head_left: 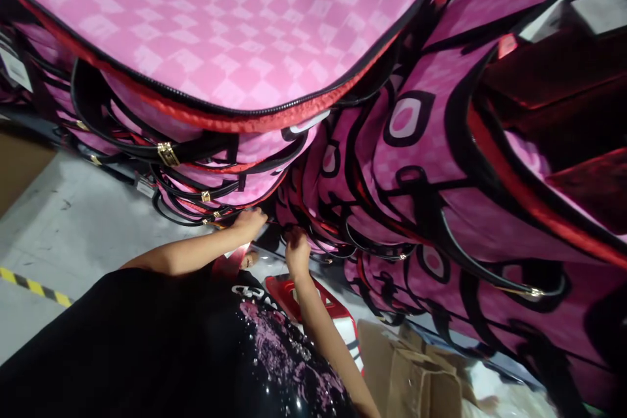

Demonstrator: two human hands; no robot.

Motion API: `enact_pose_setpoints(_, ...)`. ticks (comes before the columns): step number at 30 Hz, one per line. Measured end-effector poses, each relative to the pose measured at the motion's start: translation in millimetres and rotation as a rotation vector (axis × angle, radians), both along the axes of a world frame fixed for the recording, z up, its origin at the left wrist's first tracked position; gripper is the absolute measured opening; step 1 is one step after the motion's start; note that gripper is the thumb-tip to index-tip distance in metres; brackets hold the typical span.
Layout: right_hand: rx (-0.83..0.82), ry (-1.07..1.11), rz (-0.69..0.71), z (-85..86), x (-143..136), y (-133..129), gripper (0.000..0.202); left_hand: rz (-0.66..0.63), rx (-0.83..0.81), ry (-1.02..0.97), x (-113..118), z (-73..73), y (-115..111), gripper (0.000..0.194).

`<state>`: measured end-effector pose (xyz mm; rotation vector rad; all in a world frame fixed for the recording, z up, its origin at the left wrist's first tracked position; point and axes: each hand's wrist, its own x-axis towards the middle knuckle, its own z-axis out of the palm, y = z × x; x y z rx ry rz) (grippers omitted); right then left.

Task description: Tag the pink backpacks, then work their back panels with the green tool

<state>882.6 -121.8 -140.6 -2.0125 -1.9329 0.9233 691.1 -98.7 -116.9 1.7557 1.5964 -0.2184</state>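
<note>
Two stacks of pink checkered bags with black straps and red-edged openings rise in front of me. My left hand (251,223) is at the lower end of the left stack of bags (223,173), its fingers bent together against the dark edge there. Close to its right, my right hand (296,246) is closed at the foot of the right stack of bags (337,189). Between the hands lies a dark gap with a thin line in it. What the fingertips grip is too small and shaded to make out.
A large pink bag (245,32) overhangs from above. At right another bag (421,137) gapes open. Below are a red and white object (337,313) and an open cardboard box (416,379). Yellow-black tape (36,286) marks the grey floor at left.
</note>
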Motion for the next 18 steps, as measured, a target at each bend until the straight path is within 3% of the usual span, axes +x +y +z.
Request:
enact_pose_setpoints(7, -0.070, 0.071, -0.010, 2.1, 3.7, 3.5, 0.044, -0.035, 0.078, -0.064, 6.9, -8.1, -7.8, 0.025)
enact_pose_setpoints(18, -0.154, -0.141, 0.005, 12.5, 3.9, 14.0, 0.025, -0.054, 0.103, -0.127, 18.1, -22.0, 9.0, 0.026)
